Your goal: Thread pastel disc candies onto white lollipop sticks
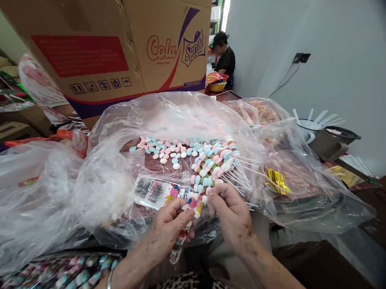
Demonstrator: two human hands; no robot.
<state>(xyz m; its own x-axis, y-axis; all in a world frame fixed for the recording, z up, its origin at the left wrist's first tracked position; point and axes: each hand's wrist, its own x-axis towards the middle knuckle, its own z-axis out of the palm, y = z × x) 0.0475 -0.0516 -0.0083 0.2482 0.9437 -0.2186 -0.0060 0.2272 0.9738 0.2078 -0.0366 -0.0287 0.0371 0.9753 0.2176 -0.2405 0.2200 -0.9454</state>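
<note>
My left hand (168, 229) is closed around a narrow printed wrapper (183, 232) that holds a skewer of pastel marshmallows. My right hand (230, 213) pinches the top end of the same skewer, fingers curled. Just beyond my hands lies a pile of marshmallow skewers (214, 163) with white sticks pointing right. Loose pink, blue and white marshmallows (166, 149) are spread on the table inside an open clear plastic bag (114, 168). A stack of printed wrappers (156, 189) lies beside my left hand.
A large Cola/Sprite cardboard box (121, 43) stands behind the bag. Gold twist ties (278, 181) lie right of the sticks. A cup of white sticks (307, 129) and a grey pot (333, 140) stand at right. Wrapped skewers (50, 280) pile at bottom left. A person (224, 57) sits far back.
</note>
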